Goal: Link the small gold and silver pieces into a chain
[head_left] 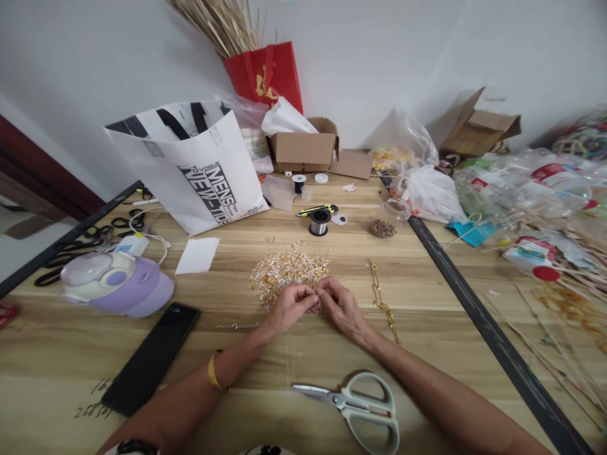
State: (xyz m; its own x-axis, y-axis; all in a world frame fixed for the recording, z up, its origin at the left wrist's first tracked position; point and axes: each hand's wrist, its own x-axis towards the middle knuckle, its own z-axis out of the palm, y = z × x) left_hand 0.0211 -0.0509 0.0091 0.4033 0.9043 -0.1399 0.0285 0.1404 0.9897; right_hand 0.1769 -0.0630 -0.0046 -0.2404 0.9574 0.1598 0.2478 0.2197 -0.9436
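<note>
My left hand (pixel 294 306) and my right hand (pixel 340 306) meet at the near right edge of a pile of small gold and silver chain pieces (pixel 279 272). Both hands are pinched, thumbs against fingertips, with the tips almost touching. Whatever lies between the fingers is too small to make out. To the right of my right hand lies a gold chain (pixel 377 291) stretched along the table. A short silver chain (pixel 237 326) rests left of my left wrist. Scissors (pixel 351 404) with pale handles lie between my forearms, their blades pointing left.
A black phone (pixel 152 357) and a purple-and-white device (pixel 128 287) sit on the left. Behind the pile are a wire spool (pixel 319 224), a utility knife (pixel 317 210) and a jar of beads (pixel 386 221). A white bag (pixel 199 170) stands back left; plastic bottles (pixel 535 183) crowd the right.
</note>
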